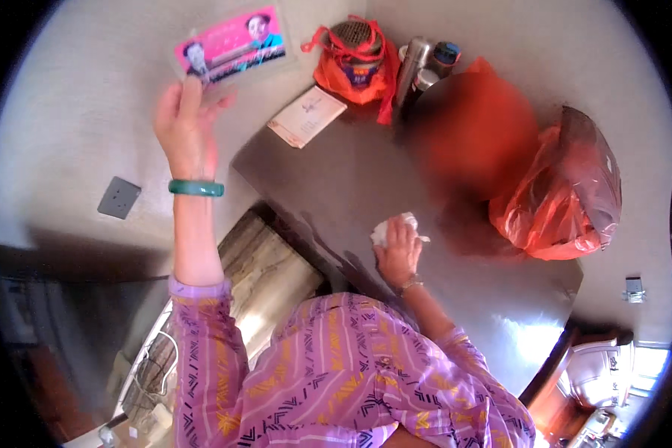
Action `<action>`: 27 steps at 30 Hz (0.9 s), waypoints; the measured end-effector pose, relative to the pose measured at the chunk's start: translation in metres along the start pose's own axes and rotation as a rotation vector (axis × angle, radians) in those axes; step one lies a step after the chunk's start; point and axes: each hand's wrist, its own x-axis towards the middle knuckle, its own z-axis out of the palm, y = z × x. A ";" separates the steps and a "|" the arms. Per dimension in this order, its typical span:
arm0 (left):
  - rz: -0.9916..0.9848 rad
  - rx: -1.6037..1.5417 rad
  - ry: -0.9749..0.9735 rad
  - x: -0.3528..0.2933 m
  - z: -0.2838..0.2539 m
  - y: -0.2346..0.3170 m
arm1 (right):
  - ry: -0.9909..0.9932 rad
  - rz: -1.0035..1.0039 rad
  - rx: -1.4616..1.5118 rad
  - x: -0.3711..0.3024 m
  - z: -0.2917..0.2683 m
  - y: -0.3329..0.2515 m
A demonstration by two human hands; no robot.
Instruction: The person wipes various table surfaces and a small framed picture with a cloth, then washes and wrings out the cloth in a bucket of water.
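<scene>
Raised at the upper left, my left hand [187,112] grips the lower left corner of a pink picture card [231,46] showing two printed portraits, with what looks like a clear border. A green bangle [196,187] circles that wrist. On the dark tabletop [328,175], my right hand [400,252] presses down on a crumpled white cloth or tissue [381,233]; which of the two I cannot tell. Its fingers cover most of the cloth.
At the table's far edge lies a cream booklet [308,116], beside a red bag [357,71] holding a woven container. A steel flask [414,66] and a dark bottle [445,57] stand behind a blurred orange-red shape [474,134]. A red plastic bag [556,198] sits at the right.
</scene>
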 end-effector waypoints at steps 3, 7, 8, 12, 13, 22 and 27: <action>-0.222 0.033 0.197 -0.039 -0.026 -0.047 | -0.080 -0.036 0.052 0.007 -0.002 0.002; -0.421 0.042 0.345 -0.090 -0.047 -0.089 | -0.062 -0.176 0.063 0.054 0.007 0.016; -0.422 0.059 0.345 -0.097 -0.044 -0.090 | -0.005 -0.195 0.068 0.069 0.008 0.017; -0.467 0.056 0.399 -0.122 -0.054 -0.111 | 0.077 -0.214 0.043 0.143 0.027 0.012; -0.483 0.071 0.412 -0.126 -0.055 -0.116 | 0.065 -0.210 0.040 0.161 0.031 0.013; -0.518 0.113 0.476 -0.129 -0.091 -0.148 | -0.176 -0.545 0.098 0.138 0.067 -0.086; -0.482 0.097 0.448 -0.113 -0.095 -0.165 | -0.118 -0.581 0.185 0.175 0.070 -0.081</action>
